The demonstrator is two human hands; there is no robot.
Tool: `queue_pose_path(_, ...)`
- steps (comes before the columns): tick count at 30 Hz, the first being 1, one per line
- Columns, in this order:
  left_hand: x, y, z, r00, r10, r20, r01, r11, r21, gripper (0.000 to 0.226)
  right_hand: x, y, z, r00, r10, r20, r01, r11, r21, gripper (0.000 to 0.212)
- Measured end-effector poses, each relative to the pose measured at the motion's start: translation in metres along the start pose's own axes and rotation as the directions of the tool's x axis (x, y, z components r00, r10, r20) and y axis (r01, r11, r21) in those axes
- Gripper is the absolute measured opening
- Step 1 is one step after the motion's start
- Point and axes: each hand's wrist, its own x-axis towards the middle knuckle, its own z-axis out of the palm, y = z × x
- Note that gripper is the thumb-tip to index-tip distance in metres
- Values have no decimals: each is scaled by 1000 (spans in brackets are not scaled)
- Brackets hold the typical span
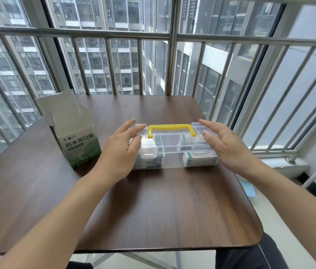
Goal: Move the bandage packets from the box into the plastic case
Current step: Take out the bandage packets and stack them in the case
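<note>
Plastic case (174, 150), clear, rectangular, yellow-handled, flanked by left hand (123, 150) and right hand (225, 146)

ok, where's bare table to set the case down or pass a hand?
Free: the wide near stretch of the table between the plastic case and the front edge, and the far strip behind the case up to the window railing. Crowded: the left side, where the open box stands close to the left hand; the right hand flanks the case's other end.
</note>
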Motion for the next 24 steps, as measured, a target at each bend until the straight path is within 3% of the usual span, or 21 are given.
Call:
queue_pose_path(10,4,-1,3,999,35,-29,-34,999,34,37,-1,-2,8,994,-69,-90,54,986,-160,41)
queue_pose_path(21,21,-6,-5,996,5,-88,0,998,57,38,20,-12,15,976,-62,-207,41,994,-101,42)
queue_pose_path(23,11,2,-19,977,97,-191,-77,991,108,37,20,-28,9,940,-83,-332,62,995,-73,40)
queue_pose_path(24,4,8,-29,932,177,-315,-151,983,107,32,20,-39,7,916,-105,-388,94,994,-48,38)
